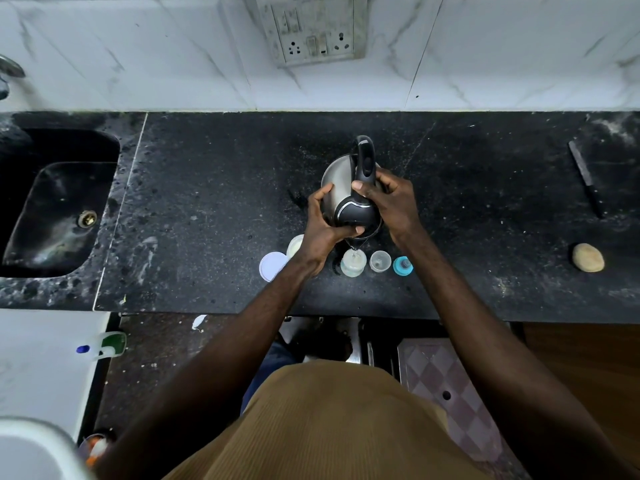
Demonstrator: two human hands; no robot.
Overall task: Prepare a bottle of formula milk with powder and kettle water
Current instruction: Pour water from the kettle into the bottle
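the bottle [353,266] stands open and upright near the front edge of the dark desk [207,209], right under the kettle [337,188]. the kettle is held off the desk and tipped toward the person, spout down, and a thin stream of water [355,252] falls from it into the bottle's mouth. there is some clear liquid in the bottle.

the right hand [391,199] is on the kettle's black handle, its fingers wrapped round it and the thumb laid across the top. the left hand [320,230] props the kettle from the other side: its fingers are curled under the black lid end by the spout and its thumb lies up the steel wall.

just right of the bottle sits a small clear cap [380,261], and next to that a blue teat ring [402,265]; the three make a short row. to the bottle's left, partly behind the left wrist, is an open tub [294,247] with pale powder in it, and its round white lid [272,266] lies flat beside it.

well off to the right lie a dark knife [586,180] and a tan rounded lump [588,258]; i cannot tell what it is. a black sink [59,209] is set in the far left, and a wall socket [313,32] sits on the marble tiles behind.
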